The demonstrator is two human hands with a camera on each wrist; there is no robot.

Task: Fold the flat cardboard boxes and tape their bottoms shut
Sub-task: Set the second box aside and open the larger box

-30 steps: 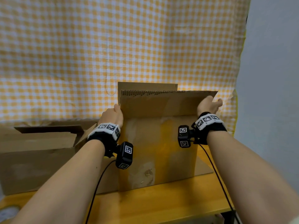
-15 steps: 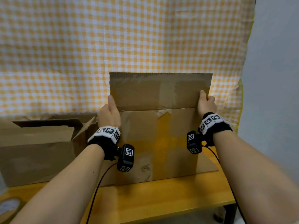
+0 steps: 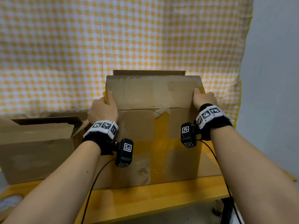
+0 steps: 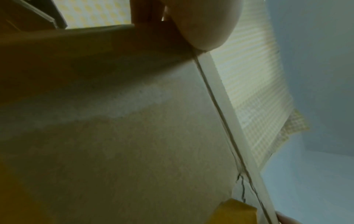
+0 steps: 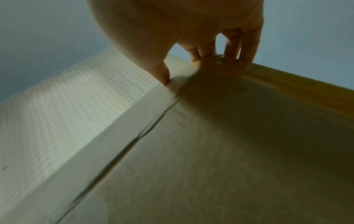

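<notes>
A brown cardboard box (image 3: pixel 155 143) stands upright on the yellow wooden table (image 3: pixel 153 198) in front of me. Its near top flap (image 3: pixel 152 92) points up, and a second flap edge (image 3: pixel 148 72) shows just behind it. My left hand (image 3: pixel 103 109) grips the flap's left edge, thumb in front. My right hand (image 3: pixel 203 98) grips its right edge, thumb on the near face. In the right wrist view the fingers (image 5: pixel 237 45) curl over the cardboard edge (image 5: pixel 134 118). In the left wrist view the box face (image 4: pixel 124 136) fills the picture, with the hand (image 4: pixel 201 22) at the top.
Another cardboard box (image 3: pixel 37 147) with open flaps lies on the table at the left. A tape roll (image 3: pixel 9 202) sits at the table's near left corner. A yellow checked cloth (image 3: pixel 113 46) hangs behind, and a grey wall (image 3: pixel 275 94) is to the right.
The near flap, bent towards me a second ago, swung up to vertical. Both hands stayed on its side edges and now sit slightly higher on them.
</notes>
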